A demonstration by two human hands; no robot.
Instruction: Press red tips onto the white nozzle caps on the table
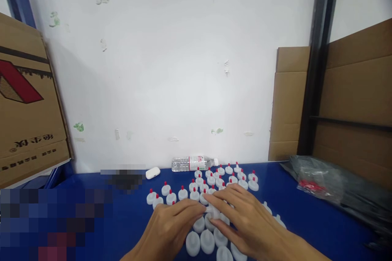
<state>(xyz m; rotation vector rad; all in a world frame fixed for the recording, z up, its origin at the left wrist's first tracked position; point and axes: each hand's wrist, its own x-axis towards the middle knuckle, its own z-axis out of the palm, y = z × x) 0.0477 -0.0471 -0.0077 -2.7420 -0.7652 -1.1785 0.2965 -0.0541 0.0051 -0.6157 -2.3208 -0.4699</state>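
Observation:
Many small white plastic caps, several with red tips (pixel 211 181), stand in rows on a blue table (pixel 128 220). Plain white caps (pixel 203 240) lie closer to me. My left hand (pixel 173 224) and my right hand (pixel 245 216) meet over the caps. The fingertips of both pinch one white cap (pixel 212 211) between them. The lower part of each forearm runs out of the bottom of the view.
A clear water bottle (pixel 194 163) lies on its side by the white wall, with a white earbud case (pixel 152 173) to its left. A printed cardboard box (pixel 27 106) stands at left, flat cardboard (pixel 288 102) at right, and a dark plastic bag (pixel 337 187) holding red pieces.

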